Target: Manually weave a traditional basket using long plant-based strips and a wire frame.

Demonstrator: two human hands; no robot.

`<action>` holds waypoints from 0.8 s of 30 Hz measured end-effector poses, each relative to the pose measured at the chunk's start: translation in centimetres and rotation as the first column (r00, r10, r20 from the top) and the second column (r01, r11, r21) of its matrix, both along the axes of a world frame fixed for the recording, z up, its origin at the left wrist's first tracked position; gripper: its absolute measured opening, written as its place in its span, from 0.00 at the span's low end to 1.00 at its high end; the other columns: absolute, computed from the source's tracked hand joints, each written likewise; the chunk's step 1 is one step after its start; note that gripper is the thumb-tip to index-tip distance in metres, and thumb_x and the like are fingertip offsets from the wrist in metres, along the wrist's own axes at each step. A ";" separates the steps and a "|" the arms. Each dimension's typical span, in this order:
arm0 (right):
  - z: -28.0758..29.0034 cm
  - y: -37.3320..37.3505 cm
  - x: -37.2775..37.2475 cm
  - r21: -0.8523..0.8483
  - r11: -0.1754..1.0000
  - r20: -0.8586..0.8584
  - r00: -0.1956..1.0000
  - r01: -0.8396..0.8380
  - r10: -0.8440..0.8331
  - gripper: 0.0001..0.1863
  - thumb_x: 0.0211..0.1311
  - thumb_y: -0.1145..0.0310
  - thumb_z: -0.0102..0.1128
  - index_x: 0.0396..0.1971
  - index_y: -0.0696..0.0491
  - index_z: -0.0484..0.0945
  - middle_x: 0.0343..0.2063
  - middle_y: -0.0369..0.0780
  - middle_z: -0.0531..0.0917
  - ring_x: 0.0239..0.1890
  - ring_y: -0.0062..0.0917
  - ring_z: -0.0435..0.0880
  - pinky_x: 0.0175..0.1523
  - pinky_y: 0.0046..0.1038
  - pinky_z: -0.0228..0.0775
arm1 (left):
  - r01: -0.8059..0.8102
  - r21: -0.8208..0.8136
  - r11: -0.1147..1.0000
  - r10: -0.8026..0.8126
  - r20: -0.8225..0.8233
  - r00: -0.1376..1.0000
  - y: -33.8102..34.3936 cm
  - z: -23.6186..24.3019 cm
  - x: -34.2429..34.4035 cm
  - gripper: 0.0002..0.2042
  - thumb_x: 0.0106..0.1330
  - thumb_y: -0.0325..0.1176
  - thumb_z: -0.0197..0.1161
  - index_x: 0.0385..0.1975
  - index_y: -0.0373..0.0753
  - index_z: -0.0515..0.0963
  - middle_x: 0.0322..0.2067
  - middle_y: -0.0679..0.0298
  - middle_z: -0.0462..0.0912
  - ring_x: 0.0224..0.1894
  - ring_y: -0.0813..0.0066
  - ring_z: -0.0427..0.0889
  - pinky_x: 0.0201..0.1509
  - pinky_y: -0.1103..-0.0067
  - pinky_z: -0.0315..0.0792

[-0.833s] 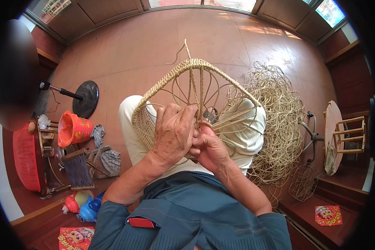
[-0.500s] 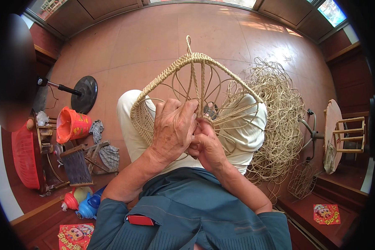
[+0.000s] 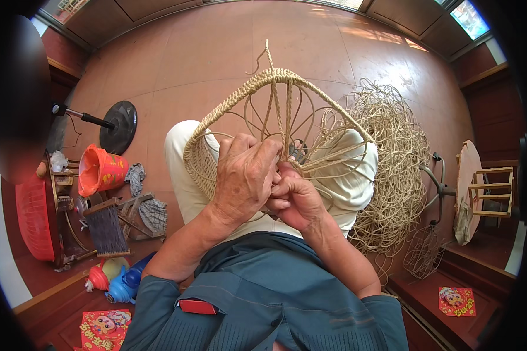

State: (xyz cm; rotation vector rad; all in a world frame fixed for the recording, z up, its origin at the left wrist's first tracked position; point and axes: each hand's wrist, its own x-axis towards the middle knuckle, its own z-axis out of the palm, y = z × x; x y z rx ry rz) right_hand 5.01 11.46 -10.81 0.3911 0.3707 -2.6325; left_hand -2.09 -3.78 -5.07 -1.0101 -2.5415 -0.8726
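On my lap rests a half-woven basket (image 3: 240, 95), its wire frame showing bare on the right and straw-coloured cord wrapped tightly round its far rim and left side. Twisted cord strands (image 3: 273, 111) run from that rim down to my hands. My left hand (image 3: 243, 175) is closed, its thumb and fingers pinching the cord where the strands meet. Close against it, my right hand (image 3: 298, 199) is also closed on the cord, with curled fingers. The fingertips partly hide the exact crossing. A loose cord end (image 3: 268, 52) sticks up beyond the rim.
A big tangle of cord (image 3: 398, 175) lies on the floor at my right, near a round-topped stool (image 3: 467, 193). To my left are a red bucket (image 3: 102, 171), a black round stand base (image 3: 118, 127), a small wooden stool (image 3: 106, 228) and a blue flask (image 3: 123, 285).
The cord loop above the rim has drawn out into a straighter strand with a bent tail. The basket has shifted slightly; both hands stay together at the same spot.
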 end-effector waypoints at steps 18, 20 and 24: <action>1.2 -1.8 5.1 0.942 0.097 -0.334 0.922 0.320 0.197 0.17 0.87 0.62 0.59 0.38 0.60 0.78 0.28 0.46 0.80 0.29 0.35 0.81 0.38 0.39 0.75 | -0.027 0.223 0.974 0.003 0.105 0.995 -0.5 -0.2 1.0 0.14 0.67 0.24 0.74 0.52 0.38 0.84 0.41 0.58 0.87 0.44 0.57 0.85 0.50 0.63 0.76; 0.2 -1.1 6.3 0.913 -0.001 -0.391 0.876 0.408 0.281 0.10 0.84 0.69 0.61 0.39 0.58 0.80 0.30 0.48 0.79 0.31 0.46 0.81 0.39 0.41 0.76 | -0.035 0.210 0.977 0.031 0.024 0.999 -0.8 -0.5 1.7 0.14 0.67 0.23 0.74 0.51 0.37 0.84 0.44 0.55 0.86 0.45 0.54 0.85 0.48 0.63 0.79; 0.3 0.0 8.4 0.899 -0.032 -0.384 0.824 0.436 0.415 0.09 0.83 0.69 0.62 0.39 0.57 0.79 0.31 0.49 0.81 0.33 0.50 0.84 0.39 0.45 0.76 | -0.058 0.204 0.977 0.057 0.012 0.998 -0.5 -0.5 3.3 0.07 0.72 0.28 0.74 0.45 0.38 0.85 0.39 0.55 0.89 0.41 0.53 0.88 0.45 0.64 0.80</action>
